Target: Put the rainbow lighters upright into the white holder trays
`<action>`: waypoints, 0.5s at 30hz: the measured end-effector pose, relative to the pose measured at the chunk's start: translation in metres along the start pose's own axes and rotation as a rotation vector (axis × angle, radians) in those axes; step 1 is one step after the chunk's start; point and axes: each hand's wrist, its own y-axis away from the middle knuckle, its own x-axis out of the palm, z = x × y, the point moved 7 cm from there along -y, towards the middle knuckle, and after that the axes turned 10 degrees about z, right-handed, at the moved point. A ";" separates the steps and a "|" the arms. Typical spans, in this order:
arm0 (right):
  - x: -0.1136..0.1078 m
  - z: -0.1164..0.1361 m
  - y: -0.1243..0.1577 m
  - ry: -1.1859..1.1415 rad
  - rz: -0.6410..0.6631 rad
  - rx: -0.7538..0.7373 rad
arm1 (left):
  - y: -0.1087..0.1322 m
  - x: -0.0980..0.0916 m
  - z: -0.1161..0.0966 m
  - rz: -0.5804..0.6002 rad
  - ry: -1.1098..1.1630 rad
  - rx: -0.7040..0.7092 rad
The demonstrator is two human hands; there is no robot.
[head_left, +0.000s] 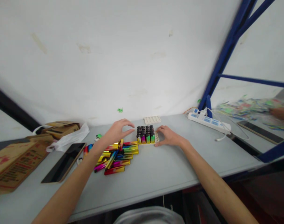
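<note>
Several black-topped lighters (145, 134) with shiny coloured bodies stand upright in rows in a white tray (157, 137). At the tray's right end, my right hand (168, 136) has its thumb at the front and its fingers at the back, gripping the end. To the left of the rows is my left hand (117, 130), its thumb and fingers apart with nothing between them. Below it lies a loose pile of metallic lighters (118, 158) in gold, red, blue and purple. My left forearm hides part of that pile.
A second white tray (152, 119) lies against the wall. On the left are a dark tablet or phone (64, 163), a white bag (71, 138) and cardboard boxes (18, 161). To the right sit a power strip (208, 121) and a blue frame (222, 53); another person's hand (281, 113) is beyond.
</note>
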 end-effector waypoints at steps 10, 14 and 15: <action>0.001 0.004 0.000 0.001 0.008 0.010 | 0.042 0.035 0.061 0.208 0.039 -0.136; 0.001 0.005 0.000 0.004 0.023 0.012 | 0.034 0.035 0.056 0.207 0.095 -0.162; 0.001 0.005 0.000 0.008 0.026 0.011 | 0.032 0.031 0.055 0.192 0.122 -0.180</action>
